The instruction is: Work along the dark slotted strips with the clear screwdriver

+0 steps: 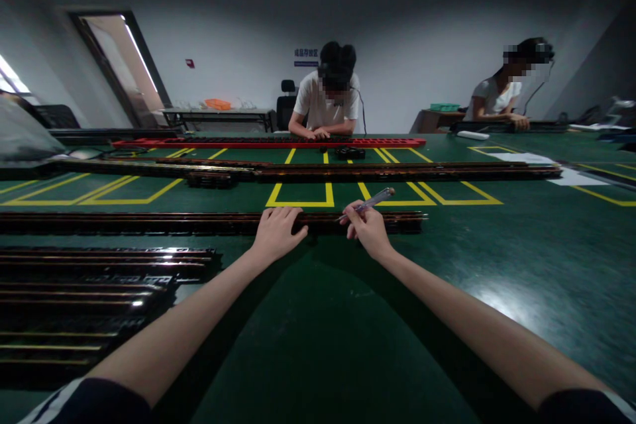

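Observation:
A long dark rail (149, 222) with copper strips lies across the green table in front of me. My left hand (276, 233) rests on top of it, fingers curled over its far edge, pressing it down. My right hand (366, 228) sits just right of that on the same rail, closed in a pinch on a clear-handled screwdriver (370, 201). The tool's tip points left and down at the rail; its handle sticks up to the right.
A stack of similar rails (89, 305) lies at the near left. More long rails (348, 172) and a red rail (268, 143) cross the table farther back, over yellow floor-style markings (301, 203). Two other people work at the far side, one opposite (328, 106), one at the right (501, 96).

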